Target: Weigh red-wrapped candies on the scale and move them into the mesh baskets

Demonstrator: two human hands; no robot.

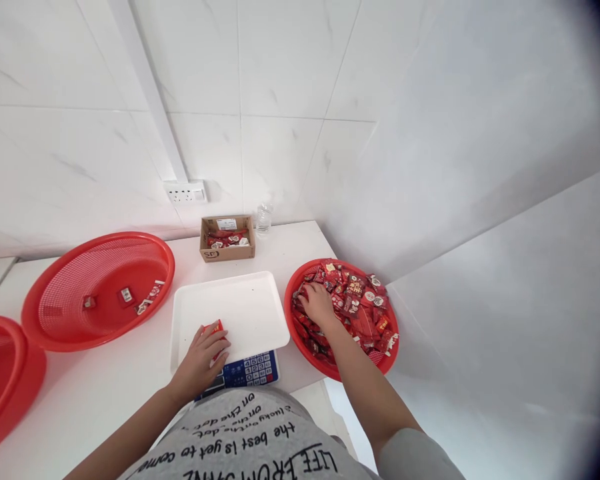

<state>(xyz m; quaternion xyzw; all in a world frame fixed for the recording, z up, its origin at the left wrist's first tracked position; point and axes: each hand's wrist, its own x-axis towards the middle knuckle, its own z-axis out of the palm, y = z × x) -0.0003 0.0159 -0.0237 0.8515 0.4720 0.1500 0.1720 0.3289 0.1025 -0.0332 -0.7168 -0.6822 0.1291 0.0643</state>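
My left hand [203, 357] is closed round a red packet [215, 328] over the near left part of a white tray [253, 310]. The tray rests above a blue keypad scale [253, 371]. To the right, my right hand [318, 305] reaches into a red basket [291, 320] heaped with small red packets [355, 287]. Its fingers are curled down among the packets at the basket's left side, and whatever lies beneath the fingertips is hidden.
A large red basket [100, 333] holding several packets stands on the left, with another red basket [30, 393] at the left edge. A cardboard box [228, 253] with packets and a clear plastic cup [264, 219] stand by the wall. A socket [185, 193] is on the wall.
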